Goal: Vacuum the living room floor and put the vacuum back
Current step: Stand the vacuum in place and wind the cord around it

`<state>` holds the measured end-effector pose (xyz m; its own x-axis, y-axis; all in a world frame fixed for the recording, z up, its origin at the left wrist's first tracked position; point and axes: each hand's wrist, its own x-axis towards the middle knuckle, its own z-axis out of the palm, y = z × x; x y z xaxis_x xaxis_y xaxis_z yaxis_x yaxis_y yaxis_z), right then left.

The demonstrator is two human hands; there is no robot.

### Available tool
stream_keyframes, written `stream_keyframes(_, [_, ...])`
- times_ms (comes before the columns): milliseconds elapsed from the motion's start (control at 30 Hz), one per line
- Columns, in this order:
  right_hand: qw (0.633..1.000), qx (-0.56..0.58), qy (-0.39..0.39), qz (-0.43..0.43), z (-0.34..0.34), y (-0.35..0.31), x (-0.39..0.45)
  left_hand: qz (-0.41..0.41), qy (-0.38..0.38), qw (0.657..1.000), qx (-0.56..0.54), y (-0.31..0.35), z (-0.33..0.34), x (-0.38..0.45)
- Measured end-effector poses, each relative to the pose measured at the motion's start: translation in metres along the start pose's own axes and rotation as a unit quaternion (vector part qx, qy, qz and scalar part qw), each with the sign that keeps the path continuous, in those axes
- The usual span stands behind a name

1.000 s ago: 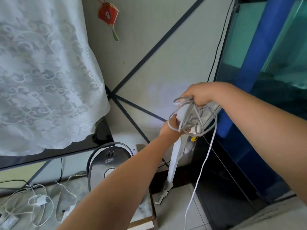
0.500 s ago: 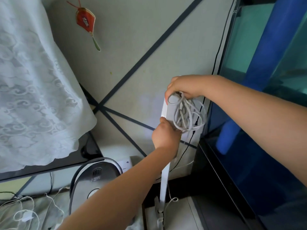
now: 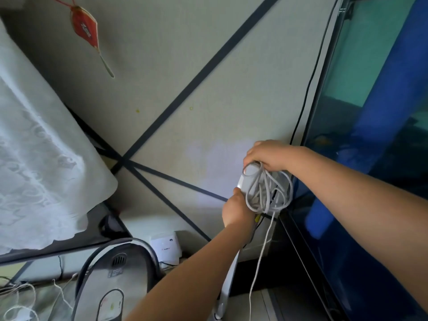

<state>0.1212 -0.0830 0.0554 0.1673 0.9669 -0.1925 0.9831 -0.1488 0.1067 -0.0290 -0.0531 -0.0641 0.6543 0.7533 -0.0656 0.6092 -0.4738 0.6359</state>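
Stowing stage is judged reached: vacuum (image 3: 242,188) is gripped by left hand (image 3: 236,210), cord (image 3: 268,193) bundle clamped by right hand (image 3: 268,155) at 12 o'clock; release is left.

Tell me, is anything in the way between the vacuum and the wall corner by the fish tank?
Nothing visible: both hands hold the vacuum against the wall beside the fish tank.

Smooth white plastic vacuum (image 3: 249,179); lacy cloth curtain (image 3: 41,158); glossy glass tank (image 3: 370,158).
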Motion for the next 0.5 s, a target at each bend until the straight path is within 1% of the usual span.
stream_keyframes(100, [0.998,0.04,-0.029,0.025,0.002,0.008,0.004,0.0,-0.009,1.0,0.011,0.0,0.009,0.007])
stream_keyframes(233, [0.989,0.106,-0.037,0.095,-0.005,0.013,0.007,0.037,-0.034,0.998,0.031,-0.003,0.004,0.024])
stream_keyframes(333, [0.982,0.132,-0.049,0.122,0.0,0.015,0.006,0.033,-0.041,0.998,0.037,-0.004,0.009,0.035])
stream_keyframes(433, [0.98,0.149,-0.023,0.126,0.004,0.015,0.008,0.018,-0.045,0.998,0.032,-0.006,0.009,0.046])
stream_keyframes(500, [0.976,0.169,-0.009,0.14,0.005,0.017,0.017,0.014,-0.066,0.997,0.036,-0.008,0.005,0.057])
